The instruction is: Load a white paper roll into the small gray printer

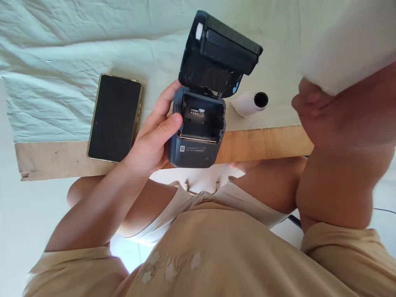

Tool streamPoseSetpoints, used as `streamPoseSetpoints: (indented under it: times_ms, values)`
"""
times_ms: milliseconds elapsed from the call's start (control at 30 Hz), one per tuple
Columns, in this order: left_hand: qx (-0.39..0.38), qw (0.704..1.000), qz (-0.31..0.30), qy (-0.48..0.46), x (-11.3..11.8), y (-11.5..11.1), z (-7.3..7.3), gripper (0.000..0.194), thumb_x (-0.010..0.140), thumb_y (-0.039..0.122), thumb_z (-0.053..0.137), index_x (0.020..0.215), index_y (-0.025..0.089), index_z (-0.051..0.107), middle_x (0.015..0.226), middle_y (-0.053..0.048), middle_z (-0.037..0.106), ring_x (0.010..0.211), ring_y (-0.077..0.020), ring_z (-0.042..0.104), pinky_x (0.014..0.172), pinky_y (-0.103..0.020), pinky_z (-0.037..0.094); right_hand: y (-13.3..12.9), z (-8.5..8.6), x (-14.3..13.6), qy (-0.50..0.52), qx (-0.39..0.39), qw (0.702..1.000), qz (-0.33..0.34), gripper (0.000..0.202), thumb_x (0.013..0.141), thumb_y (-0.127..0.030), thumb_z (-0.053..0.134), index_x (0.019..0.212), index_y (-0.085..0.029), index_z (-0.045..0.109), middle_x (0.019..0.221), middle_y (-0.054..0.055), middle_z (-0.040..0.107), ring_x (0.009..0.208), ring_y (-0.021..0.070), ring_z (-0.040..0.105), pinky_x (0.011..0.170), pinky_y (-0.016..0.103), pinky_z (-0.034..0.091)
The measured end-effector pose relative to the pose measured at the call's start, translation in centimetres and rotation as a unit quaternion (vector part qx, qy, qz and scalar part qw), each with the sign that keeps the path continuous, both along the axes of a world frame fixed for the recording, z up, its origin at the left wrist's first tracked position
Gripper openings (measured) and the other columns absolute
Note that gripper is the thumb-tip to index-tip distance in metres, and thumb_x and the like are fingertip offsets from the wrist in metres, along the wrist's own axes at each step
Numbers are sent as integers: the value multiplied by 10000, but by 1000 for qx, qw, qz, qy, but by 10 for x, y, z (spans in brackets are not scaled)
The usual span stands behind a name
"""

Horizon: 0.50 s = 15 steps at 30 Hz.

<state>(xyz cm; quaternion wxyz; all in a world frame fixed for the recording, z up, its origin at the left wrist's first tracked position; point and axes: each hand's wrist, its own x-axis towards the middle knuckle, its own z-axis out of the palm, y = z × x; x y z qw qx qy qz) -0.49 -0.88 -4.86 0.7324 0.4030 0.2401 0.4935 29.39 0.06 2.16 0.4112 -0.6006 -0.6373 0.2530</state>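
My left hand holds a dark blue portable printer with the thumb on its left edge and the other fingers behind it. The printer's lid stands raised, and its inner compartment shows a small label and no roll. At the right, my right hand has its fingers closed against a large white object, which is blurred and partly cut off by the frame. Just right of the printer lies a small white roll with a dark round end on the cloth.
A phone or small tablet with a black screen lies left of my left hand, across the cloth and the wooden edge. Pale green wrinkled cloth covers the surface. My legs are below the edge.
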Motion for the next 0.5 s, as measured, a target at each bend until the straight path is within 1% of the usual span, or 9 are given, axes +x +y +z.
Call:
streamPoseSetpoints:
  times_ms: [33, 67, 133, 167, 233, 300, 367, 400, 500]
  values:
    - [-7, 1000, 10, 2, 0, 0, -1, 513, 1044, 446, 648, 1512, 242, 599, 1484, -82, 720, 1592, -340, 526, 1168, -530, 611, 4, -9, 4, 36, 7, 999, -16, 419, 883, -606, 379, 1104, -351, 627, 949, 46, 589, 699, 206, 604, 473, 338, 289]
    - [-12, 1000, 16, 5, 1, -1, 0, 475, 1064, 418, 611, 1503, 237, 611, 1465, -78, 730, 1590, -320, 529, 1177, -508, 607, 7, -17, 6, 97, 56, 992, -65, 317, 802, -537, 484, 1018, -334, 596, 840, 28, 523, 618, 180, 523, 464, 327, 242]
    - [-21, 1000, 17, 7, 2, -3, 3, 448, 1089, 401, 562, 1496, 221, 619, 1425, -68, 744, 1597, -299, 520, 1202, -501, 587, 7, -27, 10, 123, 116, 979, -110, 270, 706, -407, 605, 948, -310, 536, 834, 10, 479, 598, 151, 444, 486, 331, 307]
    - [-22, 1000, 15, 4, 2, -4, 5, 448, 1093, 410, 553, 1493, 220, 620, 1407, -60, 748, 1598, -296, 518, 1207, -503, 581, 5, -29, 12, 99, 143, 978, -115, 282, 682, -361, 642, 927, -301, 516, 861, 9, 478, 605, 142, 424, 519, 348, 367]
    - [-24, 1000, 11, 5, 2, -4, 8, 442, 1092, 401, 561, 1493, 227, 622, 1399, -46, 749, 1595, -287, 521, 1218, -493, 570, 2, -31, 17, -8, 161, 983, -90, 292, 679, -307, 688, 910, -295, 509, 921, 29, 514, 674, 168, 467, 639, 405, 461]
    - [-27, 999, 8, 15, 1, -3, 8, 436, 1086, 393, 575, 1491, 241, 632, 1409, -33, 749, 1572, -274, 545, 1224, -466, 567, 1, -33, 20, -94, 148, 980, -89, 299, 678, -255, 683, 931, -302, 532, 964, 61, 581, 813, 233, 550, 723, 417, 459]
    - [-22, 1000, 10, 19, 1, -1, 6, 426, 1074, 397, 593, 1470, 251, 654, 1398, -24, 757, 1531, -266, 588, 1218, -444, 573, 1, -38, 22, -136, 102, 980, -107, 316, 689, -240, 663, 980, -309, 562, 1053, 88, 662, 959, 272, 600, 753, 404, 441]
    - [-15, 1000, 11, 16, 1, 0, 4, 421, 1068, 408, 600, 1453, 250, 664, 1378, -27, 766, 1513, -266, 605, 1212, -444, 579, 2, -42, 22, -143, 75, 980, -114, 312, 693, -248, 662, 984, -310, 570, 1074, 91, 686, 967, 269, 609, 748, 397, 438]
    - [-3, 1000, 6, 14, 2, 2, 2, 424, 1059, 418, 623, 1438, 231, 659, 1312, -60, 786, 1513, -276, 606, 1223, -475, 566, 4, -53, 20, -149, 29, 980, -126, 303, 689, -286, 701, 970, -297, 586, 1007, 68, 705, 847, 227, 597, 728, 389, 425]
